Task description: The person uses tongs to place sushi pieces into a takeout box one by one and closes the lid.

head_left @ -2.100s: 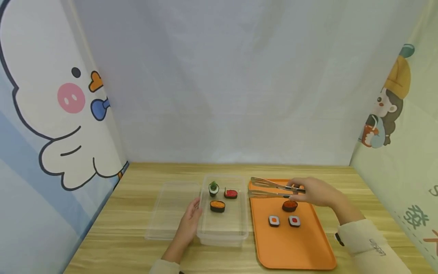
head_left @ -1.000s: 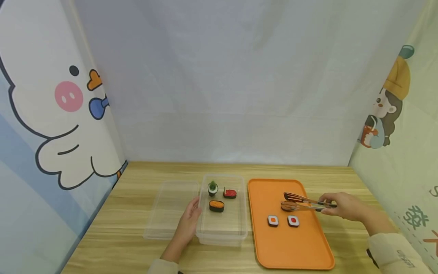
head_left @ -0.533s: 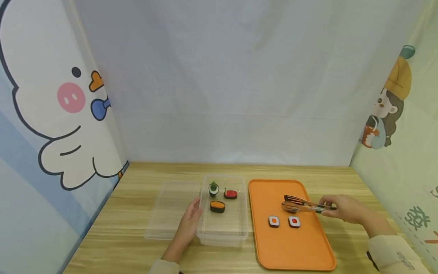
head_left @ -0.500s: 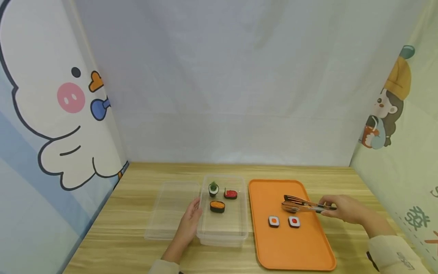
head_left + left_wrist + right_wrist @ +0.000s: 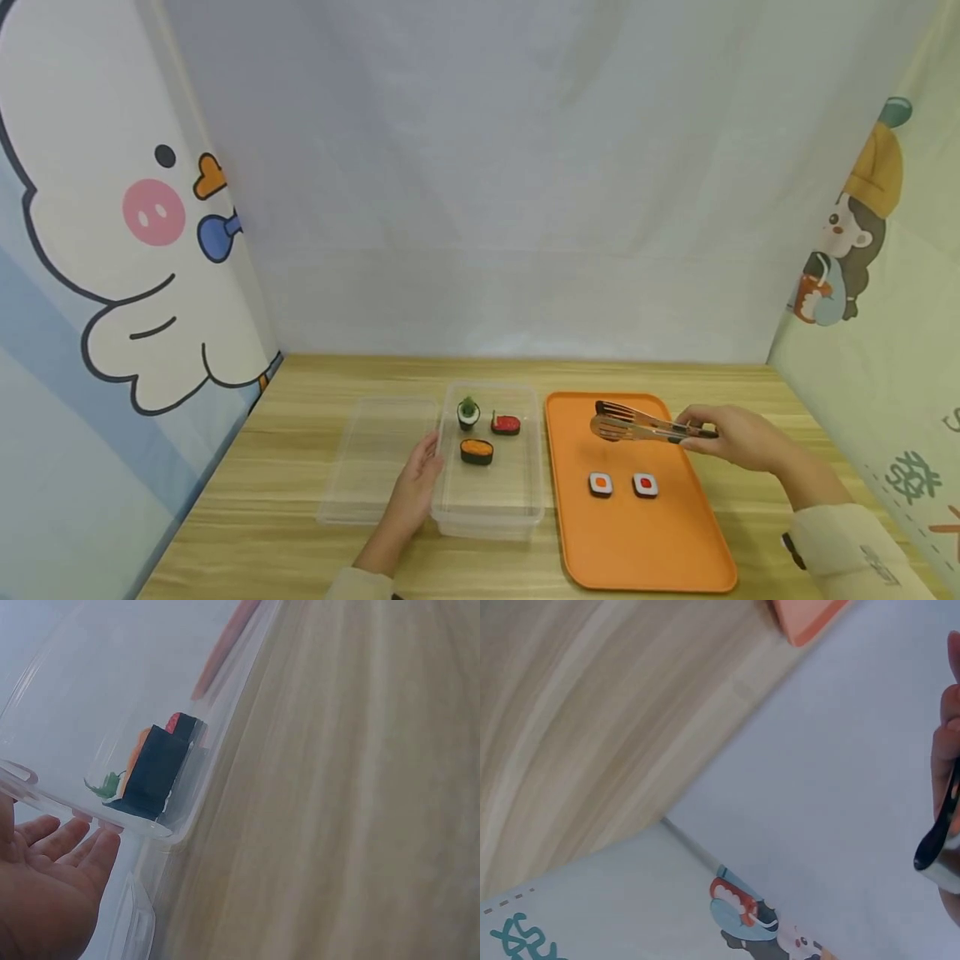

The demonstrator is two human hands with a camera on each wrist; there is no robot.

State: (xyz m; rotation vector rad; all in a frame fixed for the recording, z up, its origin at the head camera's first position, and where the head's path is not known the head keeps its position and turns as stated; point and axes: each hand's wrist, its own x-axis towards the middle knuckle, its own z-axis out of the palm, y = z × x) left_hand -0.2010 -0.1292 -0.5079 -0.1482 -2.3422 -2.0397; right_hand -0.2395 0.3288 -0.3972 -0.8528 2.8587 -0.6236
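The metal tongs (image 5: 618, 430) are held above the orange tray (image 5: 645, 550), lying longways with tips pointed left, toward the clear box (image 5: 489, 523). Their back end is pinched by the right hand (image 5: 727, 435), the nearer one (what is between the tips cannot be told). The box's left side is touched by the left hand (image 5: 416, 482), fingers kept straight.

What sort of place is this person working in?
Probably a small staged tabletop set rather than a working kitchen: a light-brown wood-grain table stands before a plain grey-white fabric-like backdrop, with a blue-and-white cartoon-printed hanging along the left.
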